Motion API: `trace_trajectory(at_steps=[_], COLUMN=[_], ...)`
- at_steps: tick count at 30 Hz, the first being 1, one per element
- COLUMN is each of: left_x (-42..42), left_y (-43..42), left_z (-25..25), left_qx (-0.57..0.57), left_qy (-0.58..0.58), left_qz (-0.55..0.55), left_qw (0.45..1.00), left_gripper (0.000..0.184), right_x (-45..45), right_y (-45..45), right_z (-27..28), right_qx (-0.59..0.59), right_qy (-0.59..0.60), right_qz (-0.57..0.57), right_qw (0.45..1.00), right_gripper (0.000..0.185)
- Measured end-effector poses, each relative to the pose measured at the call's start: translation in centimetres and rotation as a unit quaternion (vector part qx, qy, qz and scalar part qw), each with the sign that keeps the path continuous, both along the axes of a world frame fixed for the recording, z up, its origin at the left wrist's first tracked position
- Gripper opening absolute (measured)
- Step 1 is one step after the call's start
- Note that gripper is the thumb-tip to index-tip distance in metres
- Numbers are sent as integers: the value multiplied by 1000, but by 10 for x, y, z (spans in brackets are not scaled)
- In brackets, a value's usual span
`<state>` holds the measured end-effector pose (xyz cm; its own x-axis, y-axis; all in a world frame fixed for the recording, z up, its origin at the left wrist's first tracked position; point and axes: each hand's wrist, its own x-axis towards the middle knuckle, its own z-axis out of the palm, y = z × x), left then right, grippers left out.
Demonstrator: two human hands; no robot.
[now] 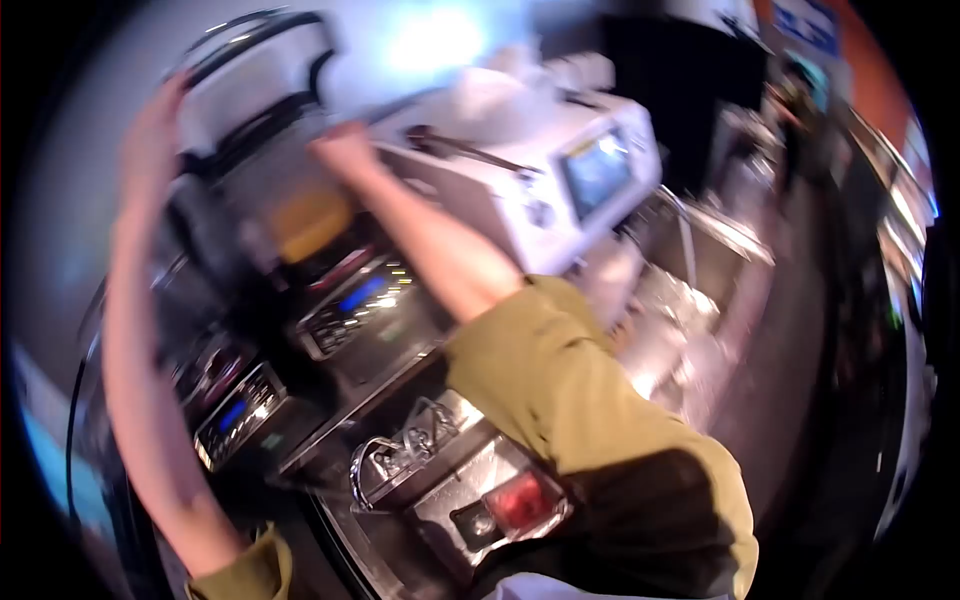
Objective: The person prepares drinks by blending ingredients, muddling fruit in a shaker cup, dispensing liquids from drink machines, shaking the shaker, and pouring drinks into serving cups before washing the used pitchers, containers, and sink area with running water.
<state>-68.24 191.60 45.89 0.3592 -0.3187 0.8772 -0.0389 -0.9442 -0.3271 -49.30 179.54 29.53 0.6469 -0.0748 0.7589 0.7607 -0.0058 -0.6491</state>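
Observation:
My left hand (160,120) is raised at the upper left, its blurred fingers gripping the dark-rimmed edge of a clear blender cover (255,90). On the cover's right side my right hand (345,150) is closed like a fist; whatever it may hold is hidden. Below and between the hands, something orange-yellow (308,225) shows inside the clear blender. Its base (355,305) has a keypad and a lit blue display. A second blender base (240,415) with a similar panel sits to the lower left.
A white machine with a touchscreen (597,170) stands right of my right forearm. Farther right is a metal sink (720,235). Below lie a metal rinser with taps (415,440) and a red-filled square container (523,500). Another person (795,100) is at the far right.

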Motion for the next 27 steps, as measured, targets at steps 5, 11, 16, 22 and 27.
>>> trace_trajectory(at_steps=[5,11,16,22,27], left_x=[-4,-52,-12,-100,-158], left_y=[-17,-27,47,-355,-665], left_z=[23,-55,-216,-262,-343], left_qx=[25,329,395,34,-135], left_qy=[133,72,161,238,312], left_qz=[-3,199,235,-229,-515], left_qw=[991,920,873,943,787], left_gripper=[30,31,48,21,43], right_x=[-170,-282,-359,-410,-402], right_y=[-80,-243,-404,-623,-756], right_z=[-38,-149,-247,-230,-249], right_qx=[187,101,-117,-188,-244], right_qy=[-61,161,379,368,306], right_qz=[2,160,208,-17,-279], right_qw=[980,969,894,910,877], right_gripper=[9,7,14,16,17])
